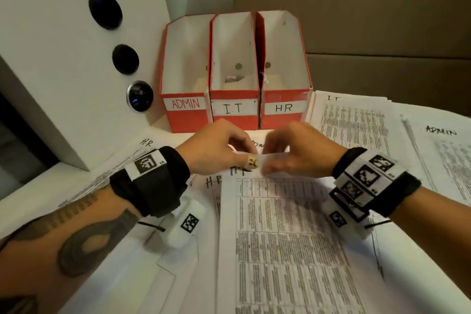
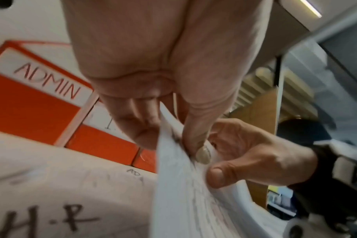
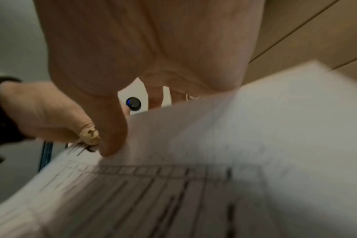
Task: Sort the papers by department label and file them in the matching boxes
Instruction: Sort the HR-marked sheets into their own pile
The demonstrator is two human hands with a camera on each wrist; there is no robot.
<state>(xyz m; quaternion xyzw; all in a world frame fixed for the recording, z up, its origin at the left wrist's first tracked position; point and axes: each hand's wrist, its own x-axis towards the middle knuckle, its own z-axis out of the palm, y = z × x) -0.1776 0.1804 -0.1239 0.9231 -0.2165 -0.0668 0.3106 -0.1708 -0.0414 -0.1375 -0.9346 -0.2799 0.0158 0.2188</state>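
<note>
Red cardboard boxes lettered ADMIN (image 1: pixel 185 103), I.T (image 1: pixel 234 107) and HR (image 1: pixel 283 107) stand touching in a row. Just before them my left hand (image 1: pixel 216 146) and right hand (image 1: pixel 300 150) both pinch the far edge of a thin printed sheet (image 1: pixel 285 232), handwritten H.R, lifted off loose papers (image 1: pixel 356 120).

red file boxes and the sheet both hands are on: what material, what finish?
Red file boxes: look like cardboard or paperboard, matte red outside, white inside; thin walls and slightly uneven cut edges suggest it. White label strips look like paper.
Sheet: thin matte printed paper; it curls where the left hand and right hand pinch it.
</note>
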